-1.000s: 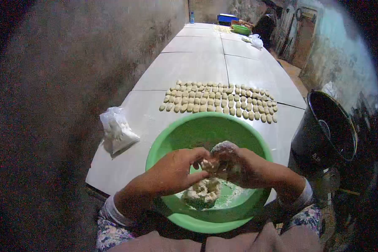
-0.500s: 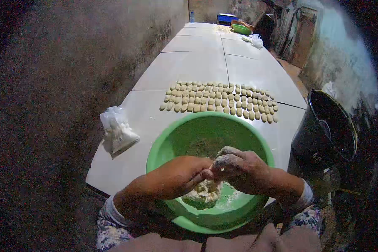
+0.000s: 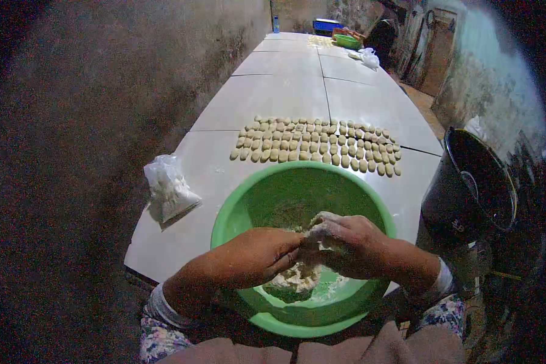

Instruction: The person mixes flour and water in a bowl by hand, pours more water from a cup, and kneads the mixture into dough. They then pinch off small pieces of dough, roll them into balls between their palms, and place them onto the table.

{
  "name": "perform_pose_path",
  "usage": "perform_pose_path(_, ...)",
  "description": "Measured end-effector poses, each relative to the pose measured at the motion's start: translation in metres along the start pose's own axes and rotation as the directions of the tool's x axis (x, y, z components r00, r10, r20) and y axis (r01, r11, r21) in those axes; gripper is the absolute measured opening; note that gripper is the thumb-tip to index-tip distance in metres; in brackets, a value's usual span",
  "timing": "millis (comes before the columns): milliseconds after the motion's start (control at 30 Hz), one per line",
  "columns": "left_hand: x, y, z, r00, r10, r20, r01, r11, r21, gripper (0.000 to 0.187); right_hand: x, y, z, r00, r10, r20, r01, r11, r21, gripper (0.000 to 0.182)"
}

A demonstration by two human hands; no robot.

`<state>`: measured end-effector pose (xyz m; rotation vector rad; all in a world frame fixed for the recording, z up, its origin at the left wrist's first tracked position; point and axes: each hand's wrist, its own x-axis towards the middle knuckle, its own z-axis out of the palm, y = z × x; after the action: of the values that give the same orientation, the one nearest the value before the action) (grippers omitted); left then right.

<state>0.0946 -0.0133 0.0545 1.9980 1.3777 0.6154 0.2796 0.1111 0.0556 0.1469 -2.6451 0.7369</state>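
My left hand (image 3: 266, 253) and my right hand (image 3: 353, 241) meet above a large green bowl (image 3: 379, 209) with their fingertips pressed together. Both are closed on a small piece of pale dough (image 3: 325, 247), mostly hidden behind the fingers. White flour coats the fingers of my right hand. Below them, a crumbly, floury lump of dough (image 3: 294, 280) lies in the bottom of the bowl, with loose flour (image 3: 333, 285) smeared beside it. Just beyond the bowl, several rows of small oval dough pieces (image 3: 303, 145) are laid out on the table.
A clear plastic bag of white flour (image 3: 171, 189) sits left of the bowl on the white tiled table (image 3: 273, 91). To the right stands a black bucket (image 3: 446, 200). At the far end are another green bowl (image 3: 348, 42), a white plastic bag (image 3: 369, 58), and a person's arm (image 3: 349, 33).
My hands stay together over the bowl. The fingers have shifted slightly, with my left hand a little lower and its fingers more curled. The dough rows have not moved.
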Motion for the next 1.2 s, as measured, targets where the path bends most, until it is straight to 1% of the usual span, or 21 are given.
perform_pose_path(133,-0.001,0.011,-0.005,0.999,-0.030,0.018,0.031,0.998,-0.047,0.024,-0.005,-0.004,0.001,1.000,0.002,-0.004,-0.003,0.996,-0.094,0.021)
perform_pose_path(200,0.000,0.010,-0.005,0.999,-0.047,0.024,0.048,0.998,-0.045,0.025,-0.004,-0.003,0.003,0.999,0.036,0.024,-0.035,0.997,-0.065,0.019)
perform_pose_path(267,0.002,0.001,0.001,0.998,0.064,0.014,-0.065,0.996,0.060,0.025,-0.002,-0.008,0.002,0.997,0.037,0.065,-0.025,0.984,-0.175,0.018)
perform_pose_path(333,0.000,0.004,0.003,1.000,0.024,0.002,-0.024,0.998,0.050,0.025,-0.003,-0.005,0.004,0.996,0.059,0.074,-0.045,0.983,-0.177,0.018)
perform_pose_path(400,0.001,0.001,0.004,0.999,0.023,0.027,-0.027,0.991,0.133,0.025,-0.005,-0.002,0.005,0.991,0.103,0.091,-0.085,0.979,-0.183,0.017)
perform_pose_path(467,0.002,0.006,-0.001,0.998,-0.038,0.043,0.031,0.986,0.162,0.027,-0.002,-0.004,0.000,0.991,0.124,0.042,-0.111,0.968,-0.224,0.015)
perform_pose_path(533,0.000,0.005,-0.004,0.995,-0.034,-0.093,0.047,0.989,0.142,0.029,-0.005,0.008,0.004,0.951,0.172,-0.257,-0.230,0.949,-0.216,0.013)
perform_pose_path(567,-0.001,0.003,-0.008,0.994,-0.104,-0.040,0.107,0.993,0.059,0.029,-0.005,0.016,0.000,0.916,0.228,-0.331,-0.307,0.929,-0.208,0.013)
perform_pose_path(600,0.000,0.002,-0.005,0.994,-0.103,-0.040,0.105,0.993,0.061,0.029,-0.006,0.022,0.001,0.864,0.336,-0.374,-0.379,0.925,-0.045,0.014)
perform_pose_path(667,0.002,0.000,0.004,0.960,-0.058,-0.273,-0.049,0.928,-0.368,0.028,-0.007,0.025,0.003,0.933,0.205,-0.297,-0.246,0.964,-0.106,0.015)
perform_pose_path(700,0.001,0.004,0.001,0.961,-0.129,-0.244,0.016,0.908,-0.419,0.027,-0.005,0.019,0.003,0.934,0.204,-0.295,-0.243,0.964,-0.103,0.015)
perform_pose_path(767,-0.001,-0.004,-0.006,0.965,-0.118,-0.235,0.003,0.899,-0.438,0.025,0.000,0.003,-0.001,0.988,0.151,-0.036,-0.153,0.987,-0.054,0.013)
perform_pose_path(800,-0.001,-0.006,-0.007,0.969,-0.101,-0.226,-0.014,0.890,-0.456,0.024,-0.001,0.006,0.001,0.988,0.153,-0.036,-0.154,0.987,-0.052,0.013)
perform_pose_path(833,-0.002,0.002,-0.008,0.948,-0.212,-0.239,0.019,0.784,-0.620,0.033,-0.004,0.011,0.004,0.974,0.131,0.187,-0.118,0.990,-0.078,0.017)
perform_pose_path(867,-0.004,-0.002,-0.008,0.947,-0.213,-0.239,0.020,0.784,-0.620,0.033,-0.007,0.018,0.008,0.910,0.108,0.401,-0.075,0.992,-0.097,0.021)
perform_pose_path(933,-0.007,-0.014,-0.007,0.885,-0.233,-0.404,-0.073,0.787,-0.613,0.045,-0.008,0.016,0.013,0.907,0.117,0.405,-0.098,0.993,-0.067,0.022)
perform_pose_path(1000,-0.002,-0.014,-0.005,0.886,-0.171,-0.431,-0.116,0.818,-0.564,0.050,-0.007,0.009,0.007,0.928,0.131,0.349,-0.156,0.987,0.045,0.015)
perform_pose_path(1067,0.001,-0.013,-0.005,0.858,-0.222,-0.463,-0.225,0.648,-0.727,0.049,-0.007,0.012,0.006,0.896,0.126,0.426,-0.116,0.992,-0.048,0.016)
perform_pose_path(1100,0.003,-0.015,-0.011,0.920,-0.181,-0.347,-0.247,0.419,-0.874,0.040,-0.006,0.010,0.004,0.919,0.114,0.376,-0.097,0.993,-0.063,0.017)
perform_pose_path(1133,0.004,-0.012,-0.013,0.920,-0.182,-0.348,-0.247,0.420,-0.873,0.040,-0.006,0.009,0.003,0.940,0.102,0.325,-0.080,0.994,-0.080,0.018)
perform_pose_path(1200,0.006,0.001,-0.017,0.884,-0.385,-0.267,-0.106,0.390,-0.915,0.026,-0.006,0.009,0.004,0.929,0.137,0.344,-0.108,0.989,-0.101,0.019)
